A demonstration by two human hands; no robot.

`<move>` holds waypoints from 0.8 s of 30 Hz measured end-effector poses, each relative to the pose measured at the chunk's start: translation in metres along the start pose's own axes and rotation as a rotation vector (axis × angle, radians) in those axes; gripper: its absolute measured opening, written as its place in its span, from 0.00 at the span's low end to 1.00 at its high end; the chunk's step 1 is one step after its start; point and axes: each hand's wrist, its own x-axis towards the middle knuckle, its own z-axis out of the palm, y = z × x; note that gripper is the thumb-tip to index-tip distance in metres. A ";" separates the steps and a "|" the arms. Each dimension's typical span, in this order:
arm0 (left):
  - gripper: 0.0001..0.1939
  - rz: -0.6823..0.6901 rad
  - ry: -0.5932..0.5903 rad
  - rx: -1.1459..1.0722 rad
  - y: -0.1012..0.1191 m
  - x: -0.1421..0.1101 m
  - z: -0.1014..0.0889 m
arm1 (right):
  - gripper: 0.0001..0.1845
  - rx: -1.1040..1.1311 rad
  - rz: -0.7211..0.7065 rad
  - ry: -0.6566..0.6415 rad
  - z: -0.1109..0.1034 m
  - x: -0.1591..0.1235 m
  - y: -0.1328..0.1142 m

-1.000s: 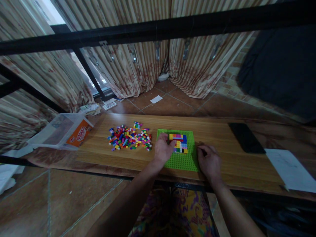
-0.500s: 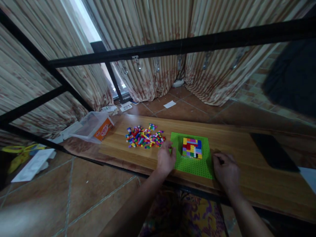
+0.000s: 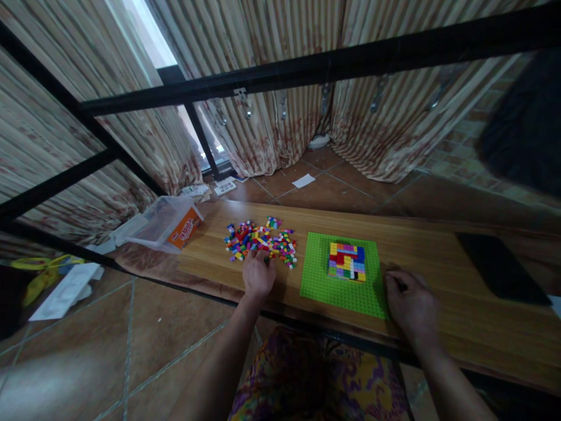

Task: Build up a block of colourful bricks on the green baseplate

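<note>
A heap of small coloured toy bricks (image 3: 245, 235) is spread on the wooden tabletop. My left hand (image 3: 258, 275) reaches over the heap's near edge, its fingers bent down among the bricks; whether a brick is between them is hidden. To the right of the heap lies a green studded baseplate (image 3: 315, 280). A square block of joined bricks (image 3: 347, 261) in many colours sits on it, a little above its middle. Beside the baseplate's right edge rests my right hand (image 3: 412, 304), fingers curled and thumb drawn in. Anything inside those fingers does not show.
A clear plastic box (image 3: 153, 225) with an orange label stands at the table's left end. On the right lies a dark flat panel (image 3: 504, 268). A black metal rail (image 3: 298, 75) crosses beyond the table, before striped curtains (image 3: 280, 35). White paper (image 3: 304, 180) is on the tiled floor.
My left hand has moved left from the baseplate's edge to the brick heap. My right hand stays curled beside the baseplate. The view has shifted slightly.
</note>
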 end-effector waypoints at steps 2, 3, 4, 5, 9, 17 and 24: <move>0.08 0.007 -0.006 0.028 0.002 0.002 -0.001 | 0.17 0.004 -0.007 0.006 0.000 0.000 -0.001; 0.08 0.014 -0.004 0.032 0.002 0.002 -0.001 | 0.17 0.006 -0.005 0.007 0.000 0.001 -0.001; 0.08 0.025 0.002 0.027 0.002 0.003 -0.001 | 0.17 0.008 -0.002 0.005 -0.001 0.001 -0.002; 0.08 0.037 0.014 0.016 0.002 0.003 -0.002 | 0.17 0.011 0.002 0.002 -0.001 0.001 -0.002; 0.08 0.076 0.043 -0.091 0.010 0.001 -0.005 | 0.16 0.036 0.011 -0.011 -0.002 0.002 -0.004; 0.07 0.252 -0.170 -0.480 0.061 -0.018 -0.005 | 0.16 0.057 0.028 -0.007 -0.002 0.003 -0.007; 0.08 0.426 -0.256 -0.462 0.105 -0.029 0.008 | 0.15 0.093 0.044 -0.019 -0.002 0.004 -0.008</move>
